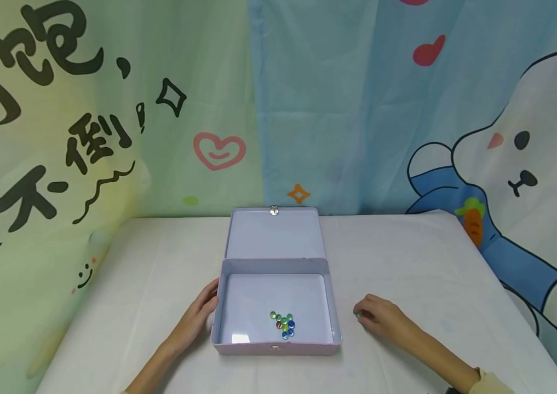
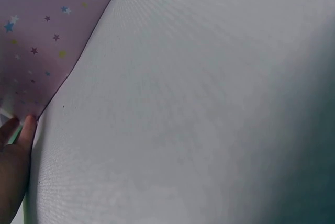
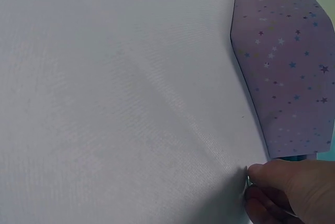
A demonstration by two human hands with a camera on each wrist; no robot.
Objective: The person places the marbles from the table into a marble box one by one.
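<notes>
An open lilac tin box (image 1: pixel 278 348) stands on the table with its lid (image 1: pixel 274 235) tipped back. Several green, blue and reddish-brown glass marbles (image 1: pixel 285 321) lie together in its front part. Against the box's left wall rests my left hand (image 1: pixel 198 313), its fingertips touching the side; the left wrist view shows these fingers (image 2: pixel 29 130) at the star-printed wall. To the right of the box, just over the tablecloth, my right hand (image 1: pixel 382 316) pinches a small green marble (image 1: pixel 359 314) between thumb and fingers. In the right wrist view the hand (image 3: pixel 288 185) mostly hides that marble.
A white cloth (image 1: pixel 160 257) covers the table around the box. Behind hangs a green and blue printed curtain (image 1: pixel 317 109) with a cartoon bear and lettering. A small metal clasp (image 1: pixel 274 210) sits on the lid's far edge.
</notes>
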